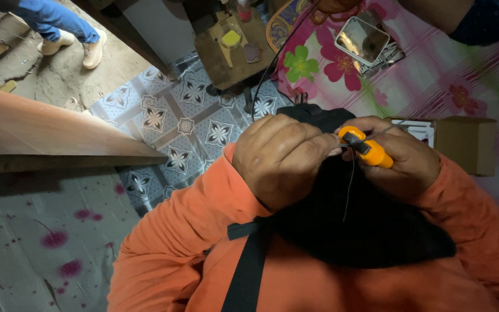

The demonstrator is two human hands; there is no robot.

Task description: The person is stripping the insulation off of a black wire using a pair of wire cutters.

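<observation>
While wooden plank [59, 130] lies far left above patterned floor tiles [186, 124], left hand [281, 156] sits mid-frame, fingers pinched together at tip of orange tool [366, 147]. Right hand [402, 159] just beside, closed round tool body. Thin black thread [350, 188] hangs below, over black fabric [353, 219] in lap. Cardboard box [463, 141] further right on floral cloth [434, 69].

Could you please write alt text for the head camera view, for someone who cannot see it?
A person in orange sleeves holds a small orange plastic tool in the right hand, the left hand pinching at its tip, over black fabric on the lap. A cardboard box lies nearby.
</observation>
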